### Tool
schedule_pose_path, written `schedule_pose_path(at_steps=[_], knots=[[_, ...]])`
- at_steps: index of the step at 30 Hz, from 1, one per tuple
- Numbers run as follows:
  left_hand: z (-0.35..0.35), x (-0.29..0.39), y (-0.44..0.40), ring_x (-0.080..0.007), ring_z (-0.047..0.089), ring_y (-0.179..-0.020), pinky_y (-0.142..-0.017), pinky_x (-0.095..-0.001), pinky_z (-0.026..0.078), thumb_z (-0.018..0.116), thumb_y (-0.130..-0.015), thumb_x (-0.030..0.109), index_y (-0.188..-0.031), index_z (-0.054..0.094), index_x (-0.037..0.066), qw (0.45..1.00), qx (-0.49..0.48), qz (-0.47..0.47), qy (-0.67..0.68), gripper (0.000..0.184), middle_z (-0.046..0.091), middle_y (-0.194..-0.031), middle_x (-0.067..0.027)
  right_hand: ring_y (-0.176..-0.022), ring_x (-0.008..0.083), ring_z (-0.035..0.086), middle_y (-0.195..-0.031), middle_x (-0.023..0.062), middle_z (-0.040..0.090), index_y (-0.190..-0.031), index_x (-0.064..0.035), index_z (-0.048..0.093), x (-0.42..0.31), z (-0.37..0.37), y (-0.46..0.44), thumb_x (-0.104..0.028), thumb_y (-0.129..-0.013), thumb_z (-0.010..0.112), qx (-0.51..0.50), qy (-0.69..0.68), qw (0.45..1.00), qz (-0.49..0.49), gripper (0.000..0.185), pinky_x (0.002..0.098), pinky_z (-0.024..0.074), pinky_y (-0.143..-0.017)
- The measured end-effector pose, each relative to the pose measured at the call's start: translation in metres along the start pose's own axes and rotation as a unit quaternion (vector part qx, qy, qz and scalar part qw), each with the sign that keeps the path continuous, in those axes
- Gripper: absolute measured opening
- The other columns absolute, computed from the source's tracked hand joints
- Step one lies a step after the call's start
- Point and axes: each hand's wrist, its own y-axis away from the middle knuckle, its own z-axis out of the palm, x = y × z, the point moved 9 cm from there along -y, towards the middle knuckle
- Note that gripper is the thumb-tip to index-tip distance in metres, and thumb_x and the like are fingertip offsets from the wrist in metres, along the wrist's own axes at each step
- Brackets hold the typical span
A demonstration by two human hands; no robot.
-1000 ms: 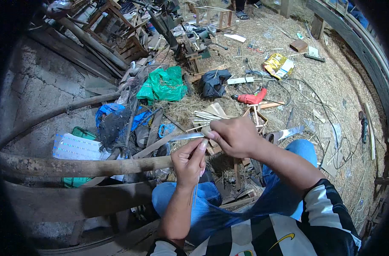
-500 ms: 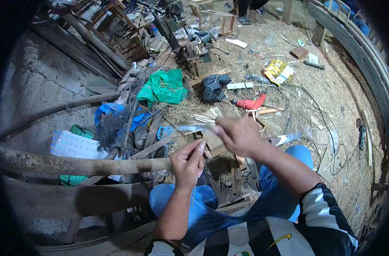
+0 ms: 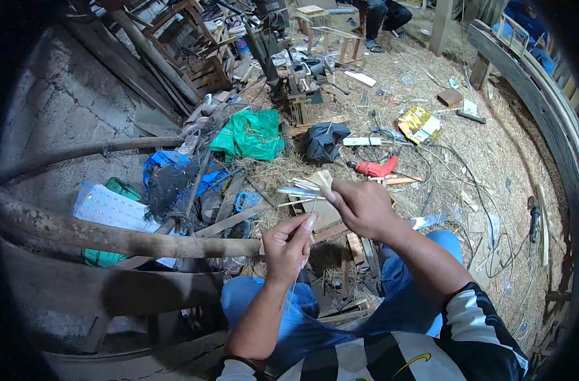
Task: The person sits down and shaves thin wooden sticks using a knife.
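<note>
Apparently, nearer than the red drill, the left hand is pinching slivers, probably light, springy, best held mid-length; the right hand is gripping a knife.

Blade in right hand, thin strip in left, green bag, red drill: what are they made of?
Blade, right hand: likely bare metal, pale grey with a sheen.
Thin strip, left hand: perhaps bamboo or wood, dull tan; too fine to be sure.
Green bag: probably thin plastic film, glossy, crumpled folds.
Red drill: housing probably moulded plastic, smooth, evenly coloured.
</note>
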Motion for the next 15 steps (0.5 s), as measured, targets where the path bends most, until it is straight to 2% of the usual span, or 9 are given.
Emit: schedule_pose_path(at_steps=[2, 3, 4, 7, 11, 12, 15], knots=[[0.0, 0.001, 0.0, -0.0022, 0.04, -0.042, -0.038, -0.021, 0.028, 0.066, -0.096, 0.01, -0.109, 0.071, -0.002, 1.0, 0.002, 0.007, -0.001, 0.019, 0.052, -0.056, 0.0023, -0.064, 0.0399, 0.063, -0.072, 0.0133, 0.064, -0.087, -0.0096, 0.054, -0.017, -0.003, 0.007, -0.039, -0.1, 0.047, 0.023, -0.017, 0.998, -0.057, 0.033, 0.0523, 0.0469, -0.054], [0.0, -0.001, 0.001, -0.0023, 0.039, -0.041, -0.037, -0.0212, 0.028, 0.066, -0.096, 0.011, -0.109, 0.071, -0.002, 1.0, 0.001, -0.001, 0.001, 0.019, 0.052, -0.055, 0.0024, -0.065, 0.0402, 0.064, -0.072, 0.0142, 0.063, -0.088, -0.0095, 0.054, -0.019, 0.004, 0.007, -0.038, -0.1, 0.047, -0.031, 0.013, 0.998, -0.044, 0.032, 0.0521, 0.0472, -0.054], [0.001, -0.002, 0.0, -0.0024, 0.039, -0.041, -0.037, -0.0214, 0.028, 0.065, -0.096, 0.012, -0.109, 0.071, -0.002, 1.0, -0.002, -0.008, 0.002, 0.02, 0.051, -0.055, 0.0024, -0.065, 0.0402, 0.064, -0.072, 0.0142, 0.063, -0.088, -0.0095, 0.054, -0.017, 0.003, 0.003, -0.038, -0.1, 0.047, -0.028, 0.016, 0.998, -0.048, 0.032, 0.0521, 0.0472, -0.054], [0.001, 0.002, 0.0, -0.0025, 0.039, -0.04, -0.037, -0.0212, 0.028, 0.065, -0.097, 0.013, -0.108, 0.071, -0.003, 1.0, -0.013, -0.009, 0.002, 0.02, 0.052, -0.055, 0.0021, -0.069, 0.04, 0.064, -0.07, 0.0148, 0.062, -0.088, -0.0095, 0.055, 0.008, -0.007, -0.005, -0.038, -0.098, 0.05, 0.004, 0.019, 0.999, 0.032, 0.031, 0.0524, 0.0471, -0.055], [-0.002, 0.005, -0.003, -0.0044, 0.04, -0.039, -0.036, -0.0218, 0.031, 0.066, -0.094, 0.008, -0.107, 0.071, -0.004, 1.0, 0.012, -0.003, -0.002, 0.019, 0.051, -0.054, 0.0007, -0.066, 0.0407, 0.063, -0.073, 0.0159, 0.064, -0.087, -0.0092, 0.056, -0.014, -0.012, 0.003, -0.039, -0.098, 0.051, 0.032, -0.008, 0.998, -0.052, 0.032, 0.0522, 0.0467, -0.055], [-0.004, 0.003, -0.003, -0.0044, 0.041, -0.039, -0.036, -0.0218, 0.031, 0.066, -0.094, 0.008, -0.108, 0.071, -0.004, 1.0, 0.026, 0.0, -0.016, 0.019, 0.052, -0.054, 0.0007, -0.064, 0.0408, 0.063, -0.073, 0.0161, 0.065, -0.087, -0.0089, 0.056, -0.019, -0.006, 0.005, -0.038, -0.098, 0.052, -0.008, -0.008, 0.999, -0.039, 0.031, 0.0525, 0.0467, -0.055], [-0.002, 0.01, -0.003, -0.0043, 0.043, -0.041, -0.037, -0.0216, 0.031, 0.067, -0.093, 0.007, -0.107, 0.071, -0.005, 1.0, 0.019, 0.02, -0.013, 0.019, 0.054, -0.056, 0.0004, -0.064, 0.0407, 0.063, -0.071, 0.016, 0.064, -0.087, -0.009, 0.056, -0.018, -0.009, 0.001, -0.038, -0.098, 0.051, -0.005, -0.001, 0.999, -0.041, 0.032, 0.0527, 0.0467, -0.054]])
